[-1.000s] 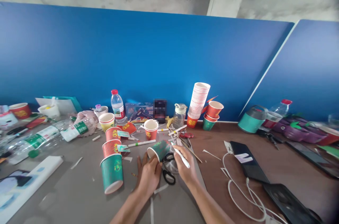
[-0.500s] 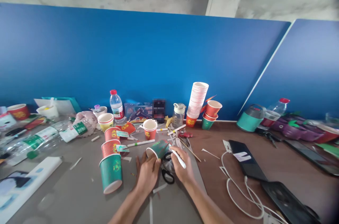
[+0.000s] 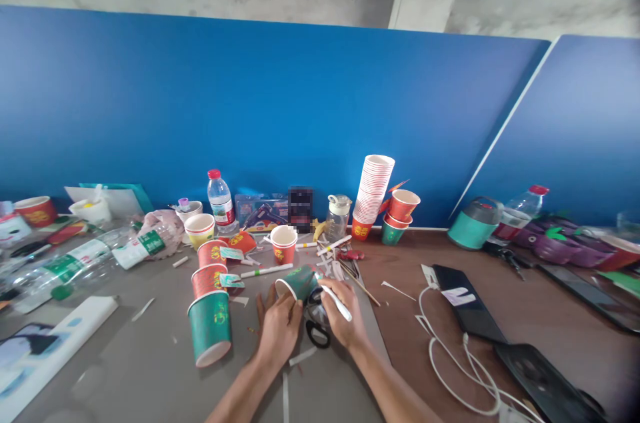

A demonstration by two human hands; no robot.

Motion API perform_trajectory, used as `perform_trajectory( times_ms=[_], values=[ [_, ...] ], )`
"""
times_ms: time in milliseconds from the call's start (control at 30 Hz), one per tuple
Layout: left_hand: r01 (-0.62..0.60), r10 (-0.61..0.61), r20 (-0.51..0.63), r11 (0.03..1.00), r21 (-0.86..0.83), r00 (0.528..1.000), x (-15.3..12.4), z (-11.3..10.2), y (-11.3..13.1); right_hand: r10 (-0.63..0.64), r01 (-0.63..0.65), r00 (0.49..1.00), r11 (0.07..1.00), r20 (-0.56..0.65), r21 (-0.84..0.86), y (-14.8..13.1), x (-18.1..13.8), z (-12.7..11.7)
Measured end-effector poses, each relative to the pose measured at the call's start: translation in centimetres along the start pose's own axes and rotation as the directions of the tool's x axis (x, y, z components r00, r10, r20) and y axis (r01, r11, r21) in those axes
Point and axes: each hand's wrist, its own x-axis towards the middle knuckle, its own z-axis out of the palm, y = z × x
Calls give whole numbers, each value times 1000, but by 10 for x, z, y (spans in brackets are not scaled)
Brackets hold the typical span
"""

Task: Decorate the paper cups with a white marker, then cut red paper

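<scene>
A green paper cup (image 3: 301, 281) lies tilted on its side on the grey mat, its mouth toward me. My left hand (image 3: 280, 324) grips it at the rim, fingers closed on the near edge. Between the fingers of my right hand (image 3: 345, 316) is a slim white pen (image 3: 336, 301), its tip close to the cup's base end; I cannot tell whether they touch. Black-handled scissors (image 3: 318, 334) lie between my hands, partly hidden by the right one. Left of my hands, a row of joined cups lies on the mat, with a green cup (image 3: 210, 329) nearest me.
Behind stand a red paper cup (image 3: 283, 248), a lidded glass jug (image 3: 338, 216) and a tall stack of cups (image 3: 373, 193). Plastic bottles (image 3: 85, 263) lie at left. Phones (image 3: 467, 296) and a white cable (image 3: 435, 349) are on the right. A blue partition (image 3: 300, 109) closes the back.
My right hand and the white pen have shifted slightly left, toward the green cup's base end. The left hand and the cup have hardly moved.
</scene>
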Motion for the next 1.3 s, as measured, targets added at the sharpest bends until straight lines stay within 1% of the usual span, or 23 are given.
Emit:
perform_trajectory(
  times_ms=[100,233,367,500,633,733,867,967,1100,1200,1300],
  values=[
    [-7,7,-11,1000,18,1000,0,0,0,1,-1,1000,1000,-24,-25,-2,-1,0],
    [-36,37,-26,999,31,999,-1,0,0,-88,90,995,995,46,-50,-5,-3,1],
    [-25,26,-14,1000,18,1000,-2,-1,1,-30,30,1000,998,11,-59,-3,-4,2],
    [-26,26,15,1000,4,1000,-1,-2,2,-59,61,998,996,39,-58,-1,-3,2],
    [-17,17,19,1000,5,1000,-1,-1,1,-19,19,1000,999,5,-49,-1,-2,1],
    [-30,30,19,1000,-4,999,-1,0,0,-50,51,999,997,17,-60,-2,-2,0],
    [-26,26,-4,1000,3,1000,-2,0,0,-43,43,999,996,5,-79,-3,-3,1],
    [-34,34,-9,999,-1,999,-2,0,0,-67,68,998,994,13,-90,-3,-4,2],
    [-20,20,-7,1000,0,1000,-1,0,-1,-18,17,1000,996,-11,-90,-1,-4,2],
    [-27,28,17,999,-23,999,-1,0,-1,-3,4,1000,997,12,-76,2,-5,3],
    [-30,30,12,999,-22,999,-1,1,-2,16,-15,1000,997,13,-77,2,-5,4]
  ],
)
